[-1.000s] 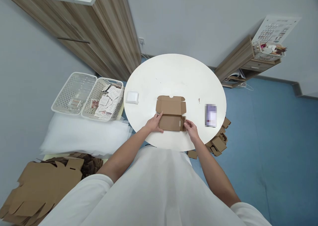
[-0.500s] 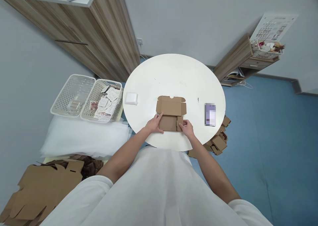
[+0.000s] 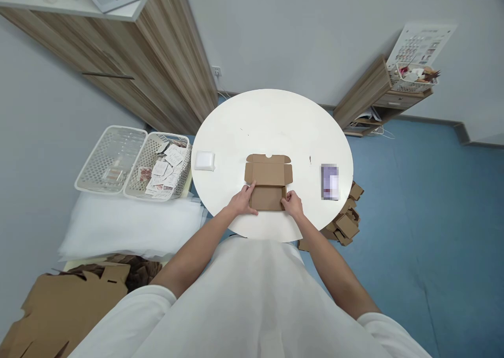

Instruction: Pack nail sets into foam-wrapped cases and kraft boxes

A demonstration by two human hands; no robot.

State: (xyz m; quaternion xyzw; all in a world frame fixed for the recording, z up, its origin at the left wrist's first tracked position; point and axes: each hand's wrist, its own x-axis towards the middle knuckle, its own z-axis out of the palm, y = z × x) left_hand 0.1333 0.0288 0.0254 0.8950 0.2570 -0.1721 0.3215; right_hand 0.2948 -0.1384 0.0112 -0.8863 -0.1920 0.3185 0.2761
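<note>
A small brown cardboard box [image 3: 268, 173] lies near the front of the white round table [image 3: 271, 122], its flapped lid folded back away from me and its shallow tray facing up. My left hand [image 3: 242, 200] grips the tray's left wall, with the thumb and fingers spread along it. At the right wall, my right hand [image 3: 292, 203] pinches the cardboard, fingertips over the edge. Nothing lies inside the tray.
A white packet [image 3: 205, 160] sits at the table's left, a purple item [image 3: 329, 181], blurred out, at its right. Left of the table are white baskets [image 3: 157, 166] with sachets, clear sheets [image 3: 129, 224] and flat cardboard [image 3: 66, 311]. Folded boxes [image 3: 346, 224] lie low at right.
The right side flap, which lay over the tray's right end, now stands folded against the right wall. My right hand has closed in on that wall; the left hand keeps its hold.
</note>
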